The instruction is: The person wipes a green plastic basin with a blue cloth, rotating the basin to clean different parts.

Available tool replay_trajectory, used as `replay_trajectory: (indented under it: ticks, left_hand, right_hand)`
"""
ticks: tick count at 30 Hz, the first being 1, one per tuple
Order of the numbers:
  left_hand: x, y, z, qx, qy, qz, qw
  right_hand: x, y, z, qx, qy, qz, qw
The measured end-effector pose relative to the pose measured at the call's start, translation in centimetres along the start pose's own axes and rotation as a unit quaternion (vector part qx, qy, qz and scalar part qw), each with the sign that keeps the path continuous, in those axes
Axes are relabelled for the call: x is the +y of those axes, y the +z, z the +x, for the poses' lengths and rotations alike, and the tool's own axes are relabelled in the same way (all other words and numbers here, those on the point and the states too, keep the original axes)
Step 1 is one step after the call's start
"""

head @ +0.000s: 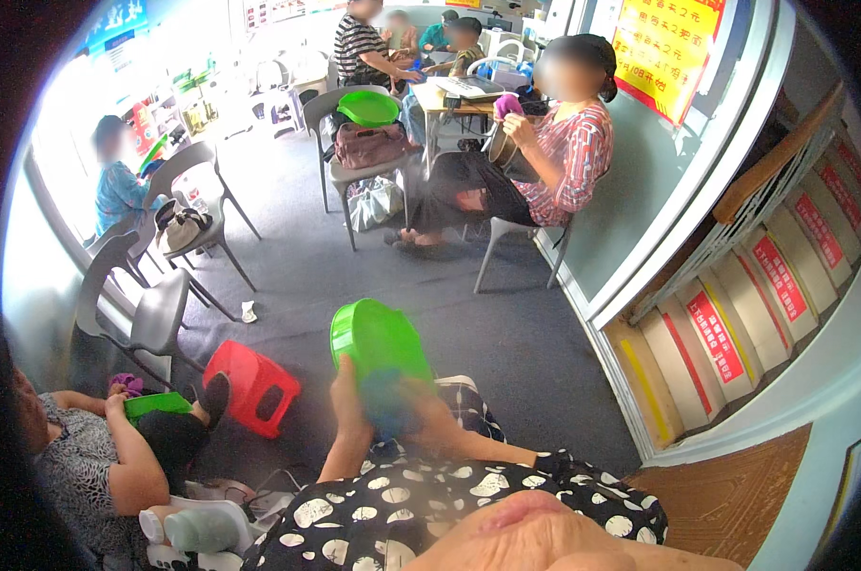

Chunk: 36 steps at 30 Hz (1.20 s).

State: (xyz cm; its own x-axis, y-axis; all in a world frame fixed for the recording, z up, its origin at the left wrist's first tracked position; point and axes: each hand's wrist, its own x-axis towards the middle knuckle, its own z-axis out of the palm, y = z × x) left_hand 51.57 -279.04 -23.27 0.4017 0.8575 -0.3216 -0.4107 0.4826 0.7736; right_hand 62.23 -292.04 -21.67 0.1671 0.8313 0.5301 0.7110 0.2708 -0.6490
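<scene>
A bright green plastic tray (382, 335) is tilted up in front of me, above my lap. My left hand (349, 403) grips its near left edge, thumb against the rim. My right hand (427, 414) is at the tray's near right side, closed around a blurred blue item (389, 401), perhaps cloth or yarn, which lies against the green surface. The fingers of my right hand are partly hidden and hazy.
A red plastic stool (252, 385) lies tipped on the floor at front left. Beside me at left sits a person (109, 457) near white bottles (202, 529). Grey chairs (160, 314) stand further off, another seated person (569, 157) is across, and stairs (744, 307) are at right.
</scene>
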Motion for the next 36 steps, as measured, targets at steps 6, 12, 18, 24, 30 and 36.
replay_trajectory:
  ticks: [6, 12, 18, 24, 30, 36]
  left_hand:
    - [2.1, -2.8, 2.3, -0.074, -0.011, -0.204, 0.976]
    - [1.7, -5.4, 4.4, -0.062, -0.082, -0.232, 0.967]
    - [0.9, -1.7, 2.6, -0.149, -0.014, -0.215, 0.965]
    - [1.3, 1.9, 1.7, -0.060, 0.077, -0.180, 0.979]
    - [-0.4, -0.2, 2.2, -0.050, 0.046, -0.184, 0.981]
    - [0.9, -1.9, 2.0, -0.036, -0.004, -0.230, 0.973]
  right_hand:
    - [5.8, 1.3, -2.5, -0.028, -0.016, -0.092, 0.995]
    - [13.1, -1.1, -2.3, 0.095, 0.409, 0.232, 0.877]
    - [11.5, 0.0, -3.6, 0.169, 0.416, 0.656, 0.607]
    - [0.0, -1.7, -2.7, -0.060, 0.442, 0.592, 0.671]
    - [3.3, 1.4, -4.0, -0.115, 0.292, 0.462, 0.829]
    - [3.6, 1.3, -2.8, 0.047, 0.496, 0.693, 0.521]
